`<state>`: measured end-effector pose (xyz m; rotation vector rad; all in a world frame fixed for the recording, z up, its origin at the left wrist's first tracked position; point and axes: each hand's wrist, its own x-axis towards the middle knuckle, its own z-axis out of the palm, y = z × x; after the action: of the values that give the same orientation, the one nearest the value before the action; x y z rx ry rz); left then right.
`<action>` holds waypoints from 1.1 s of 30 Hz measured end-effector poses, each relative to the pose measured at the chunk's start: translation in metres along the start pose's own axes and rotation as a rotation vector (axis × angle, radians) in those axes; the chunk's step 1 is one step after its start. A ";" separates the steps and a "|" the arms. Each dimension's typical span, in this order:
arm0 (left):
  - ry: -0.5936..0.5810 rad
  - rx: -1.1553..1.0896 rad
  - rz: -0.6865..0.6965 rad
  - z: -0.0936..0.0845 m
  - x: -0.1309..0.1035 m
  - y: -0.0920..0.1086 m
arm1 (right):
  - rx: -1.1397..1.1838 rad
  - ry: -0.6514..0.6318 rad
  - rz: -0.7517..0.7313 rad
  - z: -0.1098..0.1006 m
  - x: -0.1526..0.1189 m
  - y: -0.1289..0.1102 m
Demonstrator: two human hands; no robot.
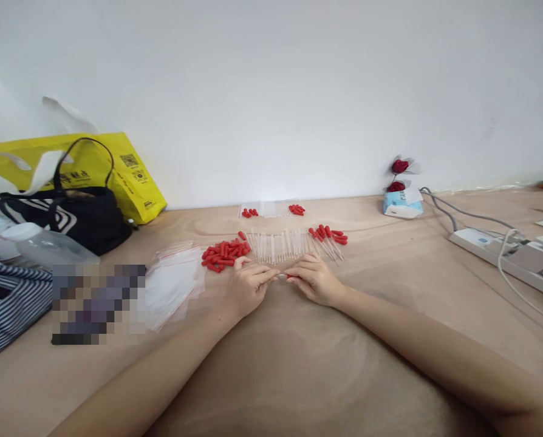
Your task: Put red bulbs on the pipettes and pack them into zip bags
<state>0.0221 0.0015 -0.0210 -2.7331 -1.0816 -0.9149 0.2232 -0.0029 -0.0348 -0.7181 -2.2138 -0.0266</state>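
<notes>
Between my hands lies a thin clear tube (pixel 282 277). My left hand (pixel 252 282) pinches its left end. At the other end my right hand (pixel 313 278) is closed on a red rubber bulb (pixel 289 277), mostly hidden by the fingers. Just beyond the hands, a row of clear tubes (pixel 278 244) lies on the table (pixel 299 364). A pile of red bulbs (pixel 223 254) sits beside my left hand. Right of the row are tubes with red bulbs on them (pixel 328 233).
Clear plastic bags (pixel 174 282) lie left of the pile. Farther left are a bottle (pixel 48 243), a black bag (pixel 89 212) and a yellow bag (pixel 137 176). Behind the row is a bag with red bulbs (pixel 273 209). A tissue pack (pixel 401 205) and power strip (pixel 517 252) stand right.
</notes>
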 end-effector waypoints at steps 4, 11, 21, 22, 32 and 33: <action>0.029 0.046 -0.011 0.001 -0.001 0.005 | -0.063 -0.028 0.001 0.001 0.001 -0.002; 0.080 0.056 0.038 0.000 0.000 0.011 | -0.179 -0.034 -0.052 0.001 0.002 -0.003; 0.031 0.141 0.045 0.004 0.003 0.003 | -0.124 0.017 0.028 -0.004 -0.004 0.005; 0.025 0.131 0.052 0.005 0.003 0.003 | -0.132 0.007 0.042 -0.005 -0.004 0.005; 0.119 0.014 0.176 0.000 0.004 0.010 | -0.130 -0.064 0.062 -0.008 -0.002 -0.003; 0.134 0.009 0.185 0.000 0.003 0.011 | -0.118 -0.054 0.047 -0.008 -0.002 -0.004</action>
<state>0.0309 -0.0047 -0.0173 -2.6640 -0.7932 -1.0426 0.2271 -0.0093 -0.0300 -0.8443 -2.2608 -0.1170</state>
